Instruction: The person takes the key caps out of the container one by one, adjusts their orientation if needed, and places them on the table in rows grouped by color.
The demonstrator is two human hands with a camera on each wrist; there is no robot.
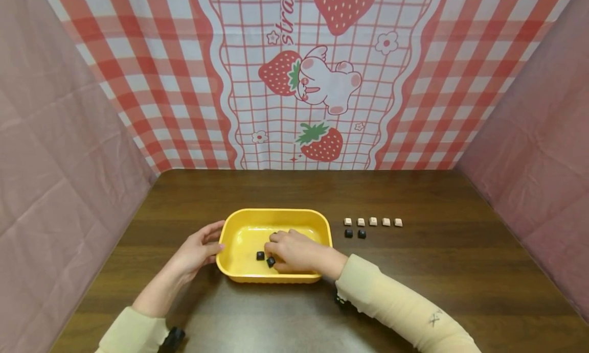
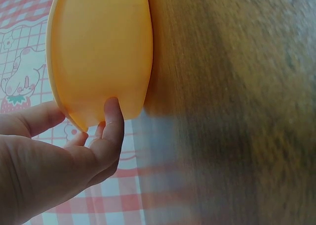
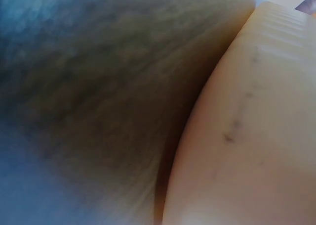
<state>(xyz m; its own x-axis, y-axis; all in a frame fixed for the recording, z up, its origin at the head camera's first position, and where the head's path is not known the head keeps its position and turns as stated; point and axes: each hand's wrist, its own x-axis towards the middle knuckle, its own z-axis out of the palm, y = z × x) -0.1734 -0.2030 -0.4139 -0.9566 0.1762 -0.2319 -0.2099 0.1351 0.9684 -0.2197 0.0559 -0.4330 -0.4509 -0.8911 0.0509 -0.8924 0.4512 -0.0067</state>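
Observation:
A yellow plastic bin (image 1: 276,279) stands on the table. At its left end my left hand (image 1: 195,251) grips the wall, with thumb and fingers spread along the rim; the left wrist view shows fingers (image 2: 114,116) against the outer wall. My right hand (image 1: 294,251) reaches down into the bin, its fingers bent toward the floor. Beside those fingertips lie a black keycap (image 1: 260,255) and a second, tilted black keycap (image 1: 270,261). Another dark piece shows partly behind the knuckles. I cannot tell whether the right fingers hold a keycap, since the hand covers them.
Right of the bin, several white keycaps (image 1: 373,221) form a row. Under its left end are two black keycaps (image 1: 348,233), side by side. A checked strawberry cloth (image 1: 322,87) hangs behind the brown table (image 1: 437,276), with pink cloth at both sides.

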